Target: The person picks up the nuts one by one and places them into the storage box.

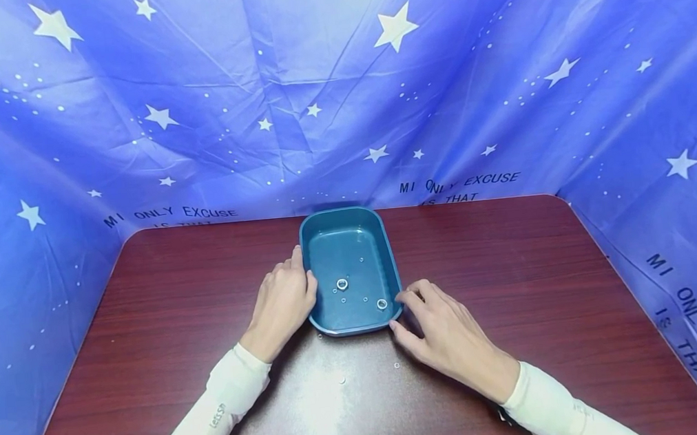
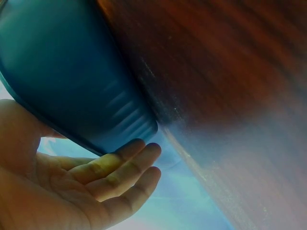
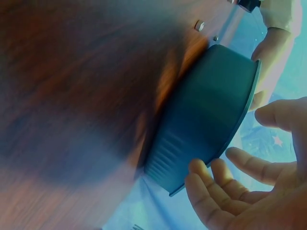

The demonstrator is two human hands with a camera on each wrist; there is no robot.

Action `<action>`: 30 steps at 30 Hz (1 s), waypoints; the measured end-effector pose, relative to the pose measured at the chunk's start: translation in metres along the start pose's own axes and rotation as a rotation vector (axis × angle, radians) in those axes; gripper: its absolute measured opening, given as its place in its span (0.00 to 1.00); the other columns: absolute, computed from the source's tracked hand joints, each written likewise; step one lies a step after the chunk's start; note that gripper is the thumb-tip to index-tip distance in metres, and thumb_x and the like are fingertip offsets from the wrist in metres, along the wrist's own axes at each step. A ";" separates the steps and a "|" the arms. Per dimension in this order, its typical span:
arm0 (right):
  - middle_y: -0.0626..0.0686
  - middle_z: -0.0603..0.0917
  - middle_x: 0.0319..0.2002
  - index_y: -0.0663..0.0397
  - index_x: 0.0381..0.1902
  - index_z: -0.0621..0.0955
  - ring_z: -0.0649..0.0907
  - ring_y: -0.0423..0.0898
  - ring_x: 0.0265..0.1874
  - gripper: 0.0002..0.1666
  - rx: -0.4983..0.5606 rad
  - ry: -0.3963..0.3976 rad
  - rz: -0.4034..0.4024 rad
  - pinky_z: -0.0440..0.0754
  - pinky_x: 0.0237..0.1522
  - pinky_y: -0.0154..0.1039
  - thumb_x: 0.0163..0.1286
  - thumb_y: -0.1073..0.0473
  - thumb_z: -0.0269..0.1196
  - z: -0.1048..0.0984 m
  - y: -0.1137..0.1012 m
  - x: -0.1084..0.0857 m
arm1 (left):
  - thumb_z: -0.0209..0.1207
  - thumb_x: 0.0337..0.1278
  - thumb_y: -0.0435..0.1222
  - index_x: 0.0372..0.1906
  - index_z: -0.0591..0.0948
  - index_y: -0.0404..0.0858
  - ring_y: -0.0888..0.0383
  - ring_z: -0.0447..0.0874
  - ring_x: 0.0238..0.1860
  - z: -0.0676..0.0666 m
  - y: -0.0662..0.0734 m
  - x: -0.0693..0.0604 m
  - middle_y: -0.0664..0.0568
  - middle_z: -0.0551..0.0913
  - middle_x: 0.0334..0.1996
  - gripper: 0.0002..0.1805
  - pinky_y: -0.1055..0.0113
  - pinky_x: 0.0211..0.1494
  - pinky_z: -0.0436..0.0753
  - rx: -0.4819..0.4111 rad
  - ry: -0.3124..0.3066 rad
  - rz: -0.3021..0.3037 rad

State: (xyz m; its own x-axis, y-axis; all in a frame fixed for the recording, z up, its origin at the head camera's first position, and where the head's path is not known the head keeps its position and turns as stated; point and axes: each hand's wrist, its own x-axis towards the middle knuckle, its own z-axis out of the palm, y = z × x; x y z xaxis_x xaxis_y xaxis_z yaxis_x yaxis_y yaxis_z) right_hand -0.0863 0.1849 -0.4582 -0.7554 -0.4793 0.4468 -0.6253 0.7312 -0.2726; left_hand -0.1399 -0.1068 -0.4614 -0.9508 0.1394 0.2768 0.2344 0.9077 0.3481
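A teal plastic bin (image 1: 351,329) rests on the table, its far end near the back edge. Inside are a large metal nut (image 1: 342,284), another large nut (image 1: 382,304) and several tiny nuts (image 1: 365,299). My left hand (image 1: 281,299) holds the bin's left side, thumb at the rim and fingers along the outer wall (image 2: 81,91). At the right near corner, my right hand (image 1: 448,326) touches the bin with loosely bent fingers; its thumb stands apart from the rim in the right wrist view. Small nuts (image 1: 397,365) lie on the table in front.
The dark red wooden table (image 1: 191,272) has a glare patch near its front. Another small nut (image 1: 342,381) lies there, and one (image 1: 319,336) sits by the bin's near left corner. A blue star-patterned curtain (image 1: 317,144) hangs around the back and sides.
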 end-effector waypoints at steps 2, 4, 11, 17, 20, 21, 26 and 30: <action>0.50 0.82 0.44 0.57 0.50 0.87 0.84 0.47 0.37 0.20 -0.004 0.001 -0.010 0.87 0.36 0.48 0.66 0.51 0.75 0.000 0.000 -0.001 | 0.59 0.77 0.36 0.74 0.73 0.20 0.35 0.90 0.44 0.000 0.000 0.000 0.30 0.89 0.50 0.31 0.41 0.49 0.87 -0.001 -0.001 -0.001; 0.51 0.82 0.44 0.57 0.50 0.87 0.84 0.47 0.37 0.20 -0.008 0.002 -0.019 0.87 0.36 0.48 0.66 0.52 0.75 0.001 0.000 -0.002 | 0.59 0.77 0.36 0.74 0.73 0.20 0.35 0.89 0.44 0.000 0.000 0.000 0.31 0.89 0.50 0.31 0.41 0.49 0.87 -0.001 -0.003 -0.001; 0.50 0.82 0.44 0.57 0.50 0.87 0.84 0.46 0.37 0.21 -0.020 -0.003 -0.019 0.87 0.35 0.48 0.65 0.51 0.75 0.001 0.000 -0.004 | 0.59 0.77 0.35 0.74 0.73 0.20 0.36 0.89 0.45 0.001 0.000 0.000 0.31 0.89 0.50 0.31 0.40 0.49 0.87 0.001 -0.004 -0.003; 0.50 0.83 0.43 0.56 0.53 0.87 0.84 0.46 0.37 0.22 -0.022 -0.010 -0.017 0.87 0.34 0.48 0.66 0.51 0.75 0.002 -0.002 -0.005 | 0.59 0.77 0.36 0.75 0.73 0.20 0.35 0.89 0.45 0.000 0.000 0.000 0.30 0.89 0.51 0.31 0.41 0.49 0.87 0.006 -0.012 -0.008; 0.49 0.84 0.43 0.55 0.55 0.87 0.85 0.46 0.37 0.23 -0.019 -0.010 -0.023 0.87 0.35 0.48 0.66 0.51 0.75 0.002 -0.003 -0.006 | 0.59 0.77 0.36 0.75 0.73 0.20 0.35 0.89 0.45 0.000 0.000 0.000 0.30 0.89 0.51 0.31 0.41 0.49 0.87 0.005 -0.016 -0.011; 0.49 0.84 0.43 0.55 0.55 0.87 0.85 0.46 0.37 0.23 -0.017 -0.009 -0.026 0.87 0.35 0.48 0.66 0.51 0.75 0.002 -0.003 -0.007 | 0.59 0.77 0.36 0.75 0.73 0.20 0.35 0.89 0.45 0.000 0.000 0.000 0.30 0.89 0.51 0.31 0.41 0.49 0.87 0.005 -0.016 -0.011; 0.49 0.85 0.42 0.56 0.55 0.87 0.85 0.46 0.37 0.23 -0.013 0.001 -0.046 0.87 0.35 0.48 0.66 0.52 0.74 0.002 -0.005 -0.008 | 0.59 0.77 0.36 0.75 0.73 0.20 0.35 0.89 0.44 0.000 0.000 0.000 0.30 0.89 0.50 0.31 0.41 0.49 0.87 0.006 -0.010 -0.009; 0.49 0.86 0.41 0.58 0.54 0.87 0.85 0.46 0.36 0.23 -0.010 0.006 -0.061 0.87 0.34 0.47 0.66 0.53 0.74 0.003 -0.006 -0.010 | 0.59 0.77 0.35 0.75 0.73 0.20 0.35 0.89 0.45 0.000 0.001 0.000 0.31 0.89 0.50 0.31 0.40 0.50 0.87 0.003 -0.011 -0.010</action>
State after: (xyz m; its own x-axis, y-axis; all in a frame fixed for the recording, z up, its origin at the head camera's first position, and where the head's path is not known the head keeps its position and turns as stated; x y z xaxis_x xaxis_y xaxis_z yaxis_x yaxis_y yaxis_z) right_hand -0.0757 0.1831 -0.4634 -0.7145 -0.5202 0.4678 -0.6683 0.7054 -0.2363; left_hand -0.1397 -0.1064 -0.4608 -0.9553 0.1349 0.2631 0.2243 0.9104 0.3477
